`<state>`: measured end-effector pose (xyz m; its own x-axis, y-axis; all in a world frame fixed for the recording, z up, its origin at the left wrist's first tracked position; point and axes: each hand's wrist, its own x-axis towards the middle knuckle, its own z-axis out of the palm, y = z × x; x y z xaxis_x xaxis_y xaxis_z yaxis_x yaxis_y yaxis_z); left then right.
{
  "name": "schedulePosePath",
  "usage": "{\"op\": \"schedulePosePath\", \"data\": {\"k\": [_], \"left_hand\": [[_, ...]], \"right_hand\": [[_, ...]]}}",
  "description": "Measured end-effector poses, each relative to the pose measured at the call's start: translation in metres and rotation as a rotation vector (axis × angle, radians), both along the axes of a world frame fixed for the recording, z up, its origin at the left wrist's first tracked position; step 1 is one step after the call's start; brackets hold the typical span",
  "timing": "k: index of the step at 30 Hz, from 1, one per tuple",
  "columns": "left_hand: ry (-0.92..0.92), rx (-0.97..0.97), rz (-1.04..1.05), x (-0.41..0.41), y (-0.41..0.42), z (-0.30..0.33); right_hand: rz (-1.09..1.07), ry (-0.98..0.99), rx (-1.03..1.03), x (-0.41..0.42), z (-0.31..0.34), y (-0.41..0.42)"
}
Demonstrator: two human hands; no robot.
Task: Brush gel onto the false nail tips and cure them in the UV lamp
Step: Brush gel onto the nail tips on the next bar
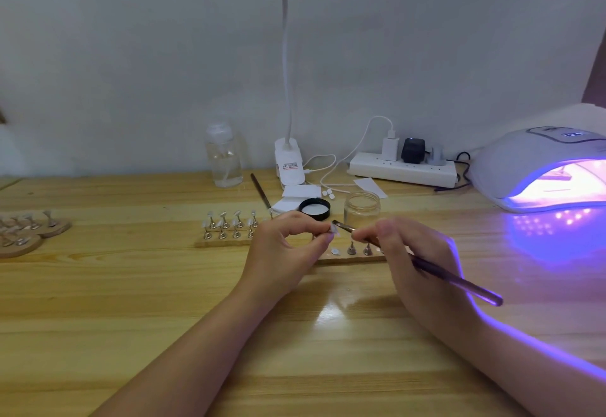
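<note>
At bench centre: left hand (282,246) fingers pinch one nail tip (333,228).
Right hand (410,252): fingers grip one brush (459,282).
Right edge: one lit UV lamp (524,161).

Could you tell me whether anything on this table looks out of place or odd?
Little stands out. The jar stands open, its black lid lying inside-up beside it, and a second brush lies loose behind the nail stands.

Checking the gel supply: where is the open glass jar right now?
Head view: the glass jar stands right of centre on the table, behind the hands, beside its black lid.
</note>
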<state>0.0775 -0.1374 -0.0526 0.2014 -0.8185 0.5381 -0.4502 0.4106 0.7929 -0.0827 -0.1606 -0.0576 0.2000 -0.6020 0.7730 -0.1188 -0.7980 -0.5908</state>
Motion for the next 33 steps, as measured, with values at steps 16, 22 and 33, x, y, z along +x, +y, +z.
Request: {"op": "schedulePosePath", "data": {"k": [16,22,33], "left_hand": [[0.002,0.011,-0.021,0.0003,-0.0003,-0.0003],[0.018,0.02,-0.03,0.0007,0.0,-0.0012],[0.123,0.02,-0.008,-0.0022,0.0017,0.0021]], "right_hand": [[-0.007,-0.003,-0.01,-0.0019,-0.0006,-0.0011],[0.024,-0.067,0.074,-0.0023,-0.0009,0.0014],[0.069,-0.093,0.155,-0.0036,0.0,0.0044]]}}
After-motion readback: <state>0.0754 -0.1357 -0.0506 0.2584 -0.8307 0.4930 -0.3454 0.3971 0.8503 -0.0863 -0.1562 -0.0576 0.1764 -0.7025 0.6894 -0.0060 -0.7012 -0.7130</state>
